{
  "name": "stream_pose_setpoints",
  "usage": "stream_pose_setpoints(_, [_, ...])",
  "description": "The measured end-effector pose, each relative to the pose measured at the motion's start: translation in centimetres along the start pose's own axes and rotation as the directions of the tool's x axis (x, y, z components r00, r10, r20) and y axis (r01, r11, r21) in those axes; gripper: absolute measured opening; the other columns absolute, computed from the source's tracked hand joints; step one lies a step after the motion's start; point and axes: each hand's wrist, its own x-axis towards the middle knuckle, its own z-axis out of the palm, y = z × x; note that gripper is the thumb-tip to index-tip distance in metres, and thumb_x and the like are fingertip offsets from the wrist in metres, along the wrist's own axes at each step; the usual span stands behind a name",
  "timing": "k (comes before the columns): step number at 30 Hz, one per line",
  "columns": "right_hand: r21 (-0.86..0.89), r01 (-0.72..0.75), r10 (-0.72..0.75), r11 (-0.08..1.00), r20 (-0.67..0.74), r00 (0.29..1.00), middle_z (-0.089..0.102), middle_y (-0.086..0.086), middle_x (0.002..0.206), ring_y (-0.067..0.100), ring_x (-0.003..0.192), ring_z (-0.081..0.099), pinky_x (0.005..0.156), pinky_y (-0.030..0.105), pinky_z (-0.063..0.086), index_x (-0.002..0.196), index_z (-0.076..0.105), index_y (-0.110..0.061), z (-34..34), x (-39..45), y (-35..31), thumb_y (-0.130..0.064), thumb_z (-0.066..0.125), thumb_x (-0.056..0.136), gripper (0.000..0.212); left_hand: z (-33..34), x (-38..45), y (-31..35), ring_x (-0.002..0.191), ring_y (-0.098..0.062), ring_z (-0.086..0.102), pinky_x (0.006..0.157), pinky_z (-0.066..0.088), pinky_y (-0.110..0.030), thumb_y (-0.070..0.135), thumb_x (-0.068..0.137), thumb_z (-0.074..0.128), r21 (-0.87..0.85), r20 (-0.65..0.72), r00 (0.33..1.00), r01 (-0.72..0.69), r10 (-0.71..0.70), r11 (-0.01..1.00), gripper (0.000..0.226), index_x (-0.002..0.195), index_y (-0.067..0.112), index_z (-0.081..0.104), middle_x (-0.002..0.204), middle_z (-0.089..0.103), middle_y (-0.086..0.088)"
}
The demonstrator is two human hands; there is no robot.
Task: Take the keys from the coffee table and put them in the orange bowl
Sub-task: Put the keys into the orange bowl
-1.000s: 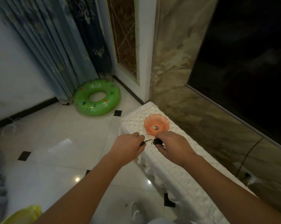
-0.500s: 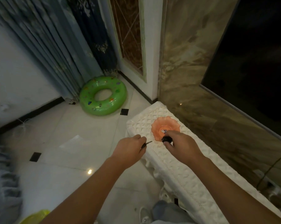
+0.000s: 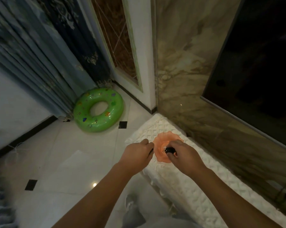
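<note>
The orange bowl [image 3: 167, 140], wavy-rimmed, stands on a low table under a white quilted cloth [image 3: 185, 183]. My right hand [image 3: 183, 153] hovers over the bowl's near side, fingers closed on the black key fob of the keys [image 3: 170, 151]. My left hand [image 3: 137, 156] is at the bowl's left rim, fingers pinched on a thin dark key part that barely shows at its fingertips. Most of the keys are hidden by both hands.
A green inflatable swim ring [image 3: 98, 110] lies on the white tiled floor [image 3: 64, 162] beside blue curtains [image 3: 40, 55]. A marble wall [image 3: 185, 71] and a dark screen [image 3: 257, 63] rise right behind the table. My knee shows below.
Both hands have moved forward with the keys, from the cloth in front of the bowl to over the bowl. The camera has come closer and tilted.
</note>
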Motion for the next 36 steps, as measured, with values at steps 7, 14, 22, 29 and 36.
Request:
stream_pose_setpoints(7, [0.005, -0.180, 0.179, 0.984, -0.096, 0.979, 0.058, -0.010, 0.096, 0.008, 0.079, 0.049, 0.060, 0.027, 0.038, 0.099, 0.062, -0.026, 2.0, 3.4, -0.8, -0.030, 0.057, 0.089, 0.012, 1.1, 5.7, -5.1, 0.068, -0.018, 0.053, 0.053, 0.031, -0.027, 0.033, 0.098, 0.038, -0.013, 0.062, 0.976, -0.209, 0.209, 0.978, 0.024, 0.106, 0.019, 0.055, 0.095, 0.054, 0.000])
stream_pose_setpoints(14, [0.052, -0.404, 0.406, 0.913, -0.199, 0.892, 0.062, -0.009, 0.098, 0.004, 0.075, 0.045, 0.056, 0.016, 0.031, 0.101, 0.062, -0.027, 4.8, 6.6, -3.0, -0.029, 0.056, 0.089, 0.014, 3.2, 10.3, -10.4, 0.066, -0.016, 0.051, 0.051, 0.027, -0.026, 0.033, 0.096, 0.040, -0.074, 0.132, 0.892, -0.425, 0.432, 0.902, 0.022, 0.105, 0.020, 0.056, 0.096, 0.056, 0.000])
stream_pose_setpoints(22, [0.175, -0.558, 0.584, 0.811, -0.202, 0.786, 0.064, -0.006, 0.099, 0.007, 0.070, 0.049, 0.057, 0.021, 0.037, 0.105, 0.062, -0.024, 9.5, 8.5, -1.0, -0.030, 0.061, 0.089, 0.017, 9.0, 14.1, -12.2, 0.057, -0.015, 0.046, 0.052, 0.040, -0.027, 0.029, 0.094, 0.048, -0.178, 0.206, 0.832, -0.486, 0.515, 0.856, 0.015, 0.100, 0.018, 0.055, 0.089, 0.056, -0.001])
stream_pose_setpoints(29, [0.321, -0.615, 0.684, 0.720, -0.186, 0.705, 0.065, -0.006, 0.097, 0.010, 0.075, 0.058, 0.066, 0.020, 0.042, 0.103, 0.062, -0.026, 18.2, 10.5, 4.8, -0.031, 0.060, 0.089, 0.016, 19.2, 15.1, -12.4, 0.059, -0.014, 0.049, 0.053, 0.038, -0.025, 0.028, 0.091, 0.056, -0.231, 0.235, 0.854, -0.415, 0.464, 0.880, 0.015, 0.102, 0.018, 0.057, 0.088, 0.061, -0.002])
stream_pose_setpoints(36, [0.388, -0.652, 0.738, 0.651, -0.124, 0.663, 0.062, -0.008, 0.095, 0.011, 0.077, 0.060, 0.066, 0.021, 0.042, 0.100, 0.061, -0.027, 26.7, 11.6, 11.9, -0.033, 0.061, 0.087, 0.014, 29.3, 17.4, -12.5, 0.069, -0.023, 0.060, 0.056, 0.050, -0.035, 0.025, 0.090, 0.053, -0.241, 0.187, 0.900, -0.346, 0.393, 0.907, 0.014, 0.099, 0.015, 0.058, 0.093, 0.058, -0.005])
